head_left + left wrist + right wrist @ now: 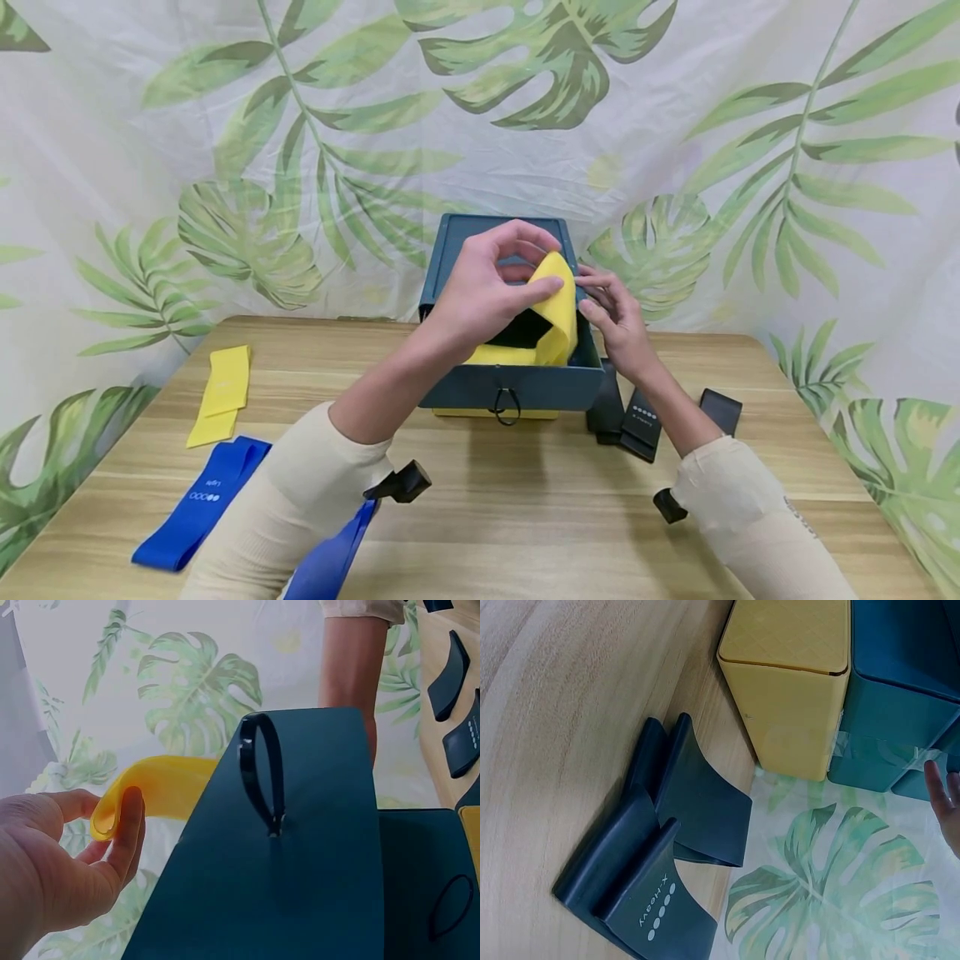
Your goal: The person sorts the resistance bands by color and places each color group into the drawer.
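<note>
My left hand [498,287] pinches a yellow resistance band [557,308] between thumb and fingers. The band's upper end is folded over, and its lower part lies inside a pulled-out dark teal drawer [517,387]. In the left wrist view, the drawer front carries a black loop pull [261,776]. At the right side of the drawer box [495,225], my right hand [621,321] touches the edge with lightly bent fingers. Only its fingertips [935,784] show near the teal side in the right wrist view.
Beneath the teal drawers stands a yellow one [784,712]. Black X-Heavy bands [660,907] lie to the right, with another black band [722,408] beyond my forearm. On the left are a folded yellow band [227,383] and blue bands [202,504]. A leaf-print cloth [525,158] hangs behind.
</note>
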The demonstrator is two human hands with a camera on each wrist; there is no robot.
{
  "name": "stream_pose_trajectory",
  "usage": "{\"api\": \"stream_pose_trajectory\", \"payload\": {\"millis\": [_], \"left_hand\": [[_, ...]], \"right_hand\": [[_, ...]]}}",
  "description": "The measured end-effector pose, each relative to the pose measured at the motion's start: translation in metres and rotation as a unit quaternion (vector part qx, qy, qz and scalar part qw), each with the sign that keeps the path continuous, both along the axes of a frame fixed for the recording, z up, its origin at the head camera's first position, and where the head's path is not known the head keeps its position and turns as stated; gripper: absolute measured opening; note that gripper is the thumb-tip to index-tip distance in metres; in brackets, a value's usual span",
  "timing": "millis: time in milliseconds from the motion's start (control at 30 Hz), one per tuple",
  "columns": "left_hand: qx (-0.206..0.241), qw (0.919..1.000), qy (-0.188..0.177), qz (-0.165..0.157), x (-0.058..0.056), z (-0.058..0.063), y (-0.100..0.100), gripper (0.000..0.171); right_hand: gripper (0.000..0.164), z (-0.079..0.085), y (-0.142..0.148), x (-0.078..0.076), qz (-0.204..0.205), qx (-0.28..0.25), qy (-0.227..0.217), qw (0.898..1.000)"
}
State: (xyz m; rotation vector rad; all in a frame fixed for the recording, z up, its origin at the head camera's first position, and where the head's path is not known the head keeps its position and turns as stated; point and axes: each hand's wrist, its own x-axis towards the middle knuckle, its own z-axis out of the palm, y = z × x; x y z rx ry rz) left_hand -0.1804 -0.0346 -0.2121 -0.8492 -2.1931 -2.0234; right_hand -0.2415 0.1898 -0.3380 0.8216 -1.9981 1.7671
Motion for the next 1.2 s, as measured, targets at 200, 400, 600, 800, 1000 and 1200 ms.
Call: {"api": "stream_pose_trajectory", "payload": {"millis": [200,400,600,800,1000,1200], "left_hand": [[-0.019,0.9995,-0.024,-0.007,-0.005,-0.005,-0.001,0.025],[-0.041,0.9983,-0.041,0.008,-0.005,-0.014,-0.024,0.022],[-0.064,0.9955,-0.062,0.031,-0.004,-0.024,-0.047,0.020],[-0.103,0.9918,-0.057,0.049,-0.006,-0.032,-0.062,0.020],[-0.116,0.9905,-0.060,0.044,-0.009,-0.038,-0.074,0.021],[-0.127,0.9882,-0.075,0.040,-0.011,-0.039,-0.082,0.022]], "right_hand": [[0.030,-0.001,0.001,-0.001,0.002,0.001,0.001,1.000],[0.036,0.001,0.000,0.000,-0.013,0.017,0.005,1.000],[0.036,0.000,0.000,0.000,-0.011,0.016,0.010,1.000],[0.035,-0.001,0.000,0.000,-0.013,0.015,0.011,1.000],[0.035,-0.001,0.000,0.000,-0.016,0.015,0.011,1.000],[0.035,0.000,-0.001,0.001,-0.016,0.017,0.010,1.000]]}}
